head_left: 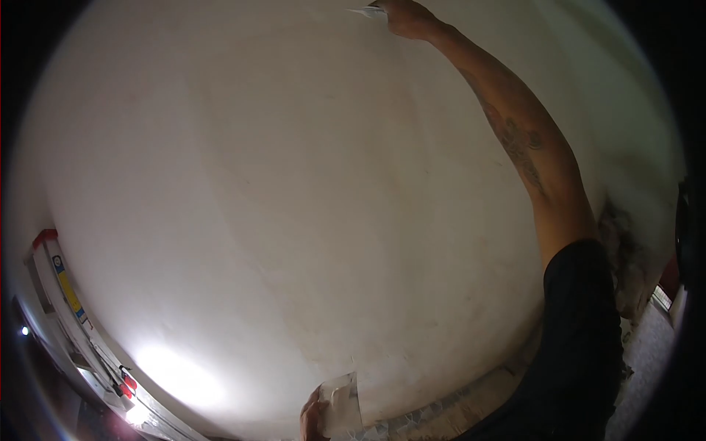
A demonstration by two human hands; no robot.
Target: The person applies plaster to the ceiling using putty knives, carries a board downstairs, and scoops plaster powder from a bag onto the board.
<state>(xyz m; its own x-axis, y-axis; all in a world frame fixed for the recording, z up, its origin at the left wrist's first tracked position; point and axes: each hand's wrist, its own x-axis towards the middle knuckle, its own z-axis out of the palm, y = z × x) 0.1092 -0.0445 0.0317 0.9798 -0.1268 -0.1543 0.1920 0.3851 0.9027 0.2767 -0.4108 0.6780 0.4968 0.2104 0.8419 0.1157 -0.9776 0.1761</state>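
Note:
High against the pale plastered wall (316, 184), my right hand (412, 18) is closed on a putty knife (369, 12), its thin light blade pointing left. The handle is hidden in my fingers. Low in the view, my left hand (312, 415) grips the left side of a flat rectangular plastering blade (342, 404). A pale smear that looks like putty lies on its face. How the fingers wrap behind it is hidden. Patches of slightly different tone and faint streaks mark the wall between my hands.
A ladder (66, 294) with a red top cap leans at the left. Near its foot a bright lamp (137, 415) lights the lower wall. Grey patterned floor (412, 420) runs along the wall's base. Dark stained material (621, 250) shows at the right.

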